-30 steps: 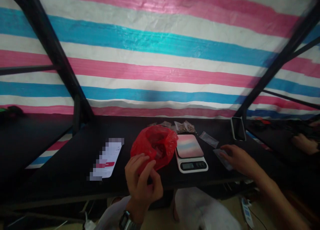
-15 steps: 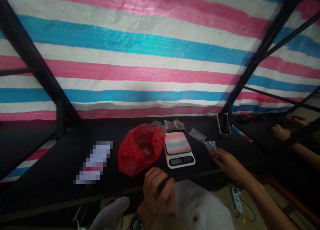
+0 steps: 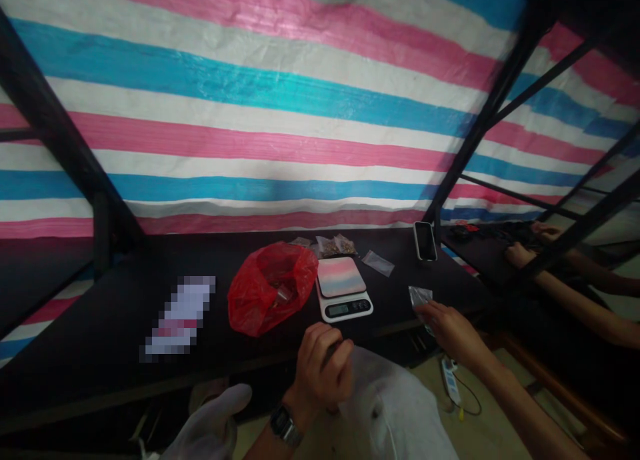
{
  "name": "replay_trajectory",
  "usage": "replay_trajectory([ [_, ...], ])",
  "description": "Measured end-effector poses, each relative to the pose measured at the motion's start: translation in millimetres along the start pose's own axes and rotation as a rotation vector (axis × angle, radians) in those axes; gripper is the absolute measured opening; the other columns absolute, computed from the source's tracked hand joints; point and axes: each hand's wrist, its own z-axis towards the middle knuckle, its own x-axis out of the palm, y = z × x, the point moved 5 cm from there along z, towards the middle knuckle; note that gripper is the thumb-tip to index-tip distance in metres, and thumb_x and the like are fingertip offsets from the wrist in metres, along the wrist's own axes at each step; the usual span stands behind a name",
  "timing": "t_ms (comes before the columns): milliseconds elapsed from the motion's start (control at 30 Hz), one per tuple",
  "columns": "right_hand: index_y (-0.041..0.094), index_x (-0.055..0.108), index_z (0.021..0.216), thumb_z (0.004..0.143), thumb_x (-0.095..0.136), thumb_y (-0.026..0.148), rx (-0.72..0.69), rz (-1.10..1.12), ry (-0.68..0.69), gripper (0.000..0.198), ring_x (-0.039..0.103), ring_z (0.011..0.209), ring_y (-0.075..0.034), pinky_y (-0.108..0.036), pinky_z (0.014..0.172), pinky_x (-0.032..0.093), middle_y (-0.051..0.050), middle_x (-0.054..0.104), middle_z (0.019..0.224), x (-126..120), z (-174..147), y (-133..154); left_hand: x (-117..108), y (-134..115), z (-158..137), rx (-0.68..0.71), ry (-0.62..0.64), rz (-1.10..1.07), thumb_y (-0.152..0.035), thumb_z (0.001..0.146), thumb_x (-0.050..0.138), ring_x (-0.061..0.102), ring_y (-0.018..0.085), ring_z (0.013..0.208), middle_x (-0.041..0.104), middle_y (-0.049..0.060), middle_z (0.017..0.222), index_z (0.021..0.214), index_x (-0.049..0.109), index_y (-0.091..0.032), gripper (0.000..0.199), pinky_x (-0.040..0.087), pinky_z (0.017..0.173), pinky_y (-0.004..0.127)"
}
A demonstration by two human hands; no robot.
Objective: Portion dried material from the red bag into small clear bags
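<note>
My right hand point(image 3: 447, 327) pinches a small clear plastic bag point(image 3: 419, 296) by its lower part, at the table's front edge. My left hand point(image 3: 323, 367), with a watch point(image 3: 286, 425) on its wrist, is curled closed just in front of the kitchen scale point(image 3: 345, 311). Something dark shows between its fingers, too hidden to make out. The white scale has a shiny plate, which carries nothing. Beside it on the left stands an open red plastic bag point(image 3: 250, 293) with small packets inside. Behind the scale lie filled small bags point(image 3: 336, 245); a flat clear bag point(image 3: 379, 263) is to its right.
On the black table point(image 3: 200, 253) a phone point(image 3: 425, 241) lies at the back right. A blurred-out sheet point(image 3: 180, 317) lies on the left. Black frame bars slope up on both sides before a striped sheet. Another person's arms point(image 3: 570, 293) are at the far right.
My right hand has drawn the clear bag nearer to me, away from the flat bag. My left hand stays closed in front of the scale. The view has shifted to the right.
</note>
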Motion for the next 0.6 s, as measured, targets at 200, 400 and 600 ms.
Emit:
replay_trajectory([
  [200,0.023,0.072,0.123,0.088,0.069,0.038,0.001,0.638,-0.015,0.038,0.075,0.081,-0.021,-0.032,0.078,0.059,-0.002,0.077,0.087,-4,-16,75,30,-16,-3,-0.156,0.301,-0.103,-0.024,0.094,0.067,0.068,0.030,0.117,0.070,0.017,0.123,0.138,0.056,-0.016,0.046,0.062,0.098,0.046],
  [400,0.023,0.071,0.120,0.085,0.066,0.028,-0.061,0.864,0.159,0.036,0.076,0.084,-0.019,-0.031,0.081,0.059,-0.001,0.078,0.088,6,-18,166,26,-10,-29,-0.327,0.335,-0.108,-0.025,0.096,0.065,0.062,0.031,0.135,0.066,0.020,0.140,0.155,0.037,-0.017,0.066,0.060,0.107,0.051],
  [600,0.022,0.071,0.120,0.082,0.064,0.028,-0.081,0.812,0.150,0.039,0.074,0.074,-0.018,-0.030,0.073,0.059,0.000,0.075,0.078,18,-3,189,-1,12,-34,-0.381,0.329,-0.108,-0.015,0.092,0.063,0.071,0.029,0.116,0.072,0.014,0.122,0.139,0.051,-0.020,0.048,0.063,0.098,0.049],
])
